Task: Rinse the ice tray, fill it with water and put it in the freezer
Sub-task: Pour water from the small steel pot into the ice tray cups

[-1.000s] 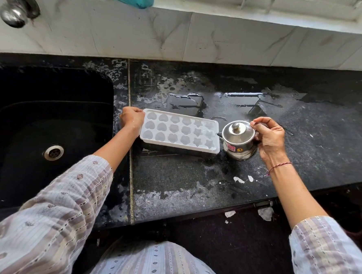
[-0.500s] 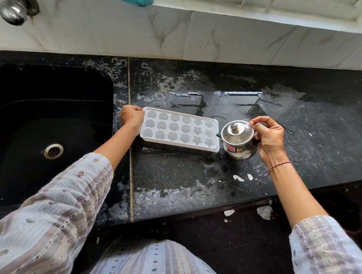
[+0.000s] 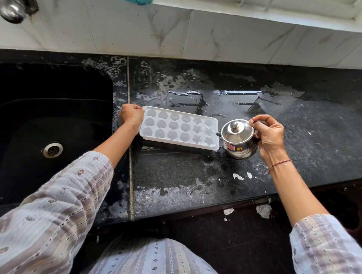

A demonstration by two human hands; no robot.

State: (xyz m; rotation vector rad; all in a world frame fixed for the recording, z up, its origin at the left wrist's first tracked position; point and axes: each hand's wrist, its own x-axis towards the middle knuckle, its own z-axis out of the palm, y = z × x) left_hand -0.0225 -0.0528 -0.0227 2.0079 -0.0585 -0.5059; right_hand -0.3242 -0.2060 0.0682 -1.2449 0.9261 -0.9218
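My left hand has its grip closed on the left end of the ice tray, fingers curled over the short edge. The tray lies flat on the wet black table, just right of the sink, with its long side running left to right. My right hand has its grip closed on the handle of a small steel pot with a lid on, standing on the table just beside the tray's right end, its spout pointing at the tray.

The table around the tray is puddled, so I judge the rinse is behind me. Whether the heart, flower and star cups hold water I cannot tell; they look pale and glossy, nothing more. The pot stands upright and nothing pours from it, so either I am about to fill the cups or I have just finished.

What is left, as I read it: make sure every cup is filled, let go of the pot, then carry the tray level to the freezer, which is not in view. A full tray held at one end would spill easily.
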